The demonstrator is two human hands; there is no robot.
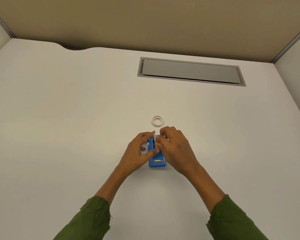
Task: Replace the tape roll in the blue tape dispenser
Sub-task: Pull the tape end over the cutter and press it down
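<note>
Take the blue tape dispenser (pixel 157 158) as your landmark; it sits on the white worktop (pixel 59 118) directly in front of you. Your left hand (pixel 139 153) cups its left wall, thumb and fingers curled round it. The plastic shell looks stiff, light and smooth, so brace it low by the side walls. Your right hand (pixel 175 148) pinches something pale at the top of the dispenser; whether roll or loose tape end, I cannot tell. Beyond the dispenser lies a white tape ring (pixel 157 121), probably light; take it by its rim. No brand or writing is legible.
</note>
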